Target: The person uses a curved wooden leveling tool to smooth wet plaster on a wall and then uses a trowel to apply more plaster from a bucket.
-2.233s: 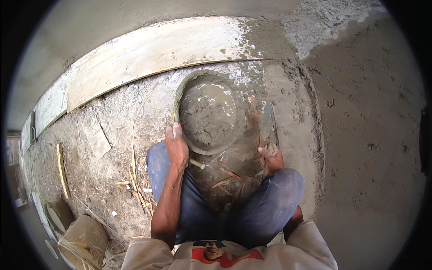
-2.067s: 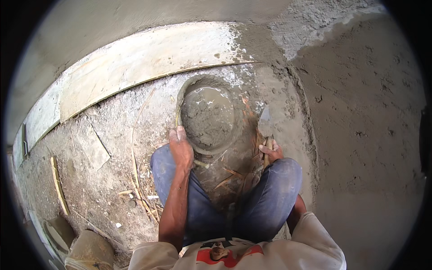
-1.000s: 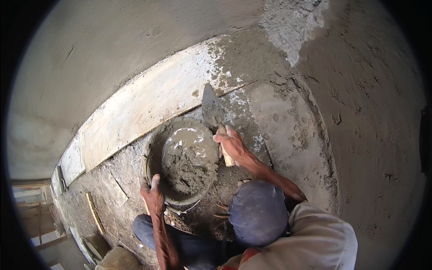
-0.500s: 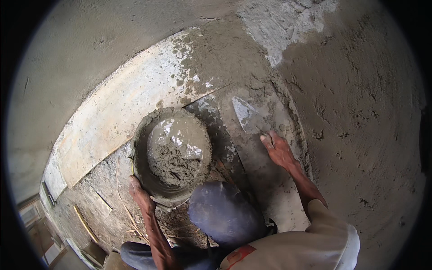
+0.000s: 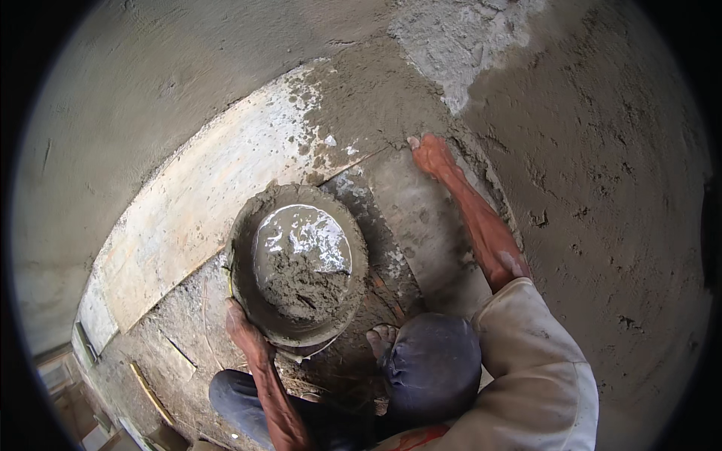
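A round, mortar-caked bucket (image 5: 242, 240) stands in front of me, its wire handle hanging at the near side. Inside lie thick grey mortar (image 5: 304, 289) and a shiny wet pool. My left hand (image 5: 247, 329) is closed on the bucket's near-left rim. Farther off and to the right, my right hand (image 5: 434, 155) is a fist around the trowel's handle, at the edge of the spread wet mortar (image 5: 368, 90). The trowel's blade, plain in the earlier frame, cannot be made out now against the mortar.
A pale, mortar-spattered board (image 5: 195, 203) runs along the far-left wall (image 5: 135, 98). A grey slab (image 5: 421, 218) lies right of the bucket, beside the rough plastered wall (image 5: 594, 188). Sticks (image 5: 150, 392) litter the ground; my bent knee (image 5: 436, 361) is close to the bucket.
My right hand has moved away from me and slightly left, from over the grey slab to the mortar's edge. The bucket appears slightly farther right, my left hand still on its rim.
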### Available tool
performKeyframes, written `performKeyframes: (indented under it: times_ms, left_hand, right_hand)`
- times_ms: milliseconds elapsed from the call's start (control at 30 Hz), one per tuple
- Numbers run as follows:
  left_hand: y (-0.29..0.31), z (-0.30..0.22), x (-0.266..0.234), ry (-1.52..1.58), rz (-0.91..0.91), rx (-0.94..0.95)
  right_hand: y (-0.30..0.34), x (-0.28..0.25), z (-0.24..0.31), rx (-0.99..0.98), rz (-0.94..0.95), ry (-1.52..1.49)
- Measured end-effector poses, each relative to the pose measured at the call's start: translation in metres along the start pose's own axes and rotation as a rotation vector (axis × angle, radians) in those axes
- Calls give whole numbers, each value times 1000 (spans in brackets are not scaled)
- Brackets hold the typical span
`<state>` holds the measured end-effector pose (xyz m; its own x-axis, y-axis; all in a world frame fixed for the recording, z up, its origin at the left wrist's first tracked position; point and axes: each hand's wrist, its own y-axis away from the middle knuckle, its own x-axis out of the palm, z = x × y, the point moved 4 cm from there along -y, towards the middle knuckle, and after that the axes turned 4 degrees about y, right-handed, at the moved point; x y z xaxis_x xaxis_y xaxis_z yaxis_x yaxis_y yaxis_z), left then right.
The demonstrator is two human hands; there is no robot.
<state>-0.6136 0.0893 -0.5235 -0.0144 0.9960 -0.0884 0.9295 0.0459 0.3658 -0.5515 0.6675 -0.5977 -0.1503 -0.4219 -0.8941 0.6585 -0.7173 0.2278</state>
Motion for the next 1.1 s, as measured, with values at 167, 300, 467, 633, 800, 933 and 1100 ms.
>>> performKeyframes:
  times_ms: [167,300,467,633,800,933,1100]
  left_hand:
    - [-8,14,-6,108,112,-57]
    - [-7,15,-9,153,103,-67]
    - [1,-7,-2,141,88,-84]
    - [-5,10,-12,79,85,-33]
    - [-5,19,-23,112,129,-107]
    - [-6,12,-10,156,146,-112]
    - [-8,9,-6,283,76,-78]
  right_hand:
    - [24,-21,11,38,-171,66]
    - [78,-54,53,-97,-178,138]
    - [190,-71,98,-587,-229,165]
    - [245,-58,81,-598,-151,174]
    - [214,-29,-67,-100,109,398]
    - [122,-12,-103,-84,-46,346]
    - [15,-24,-79,32,-219,307]
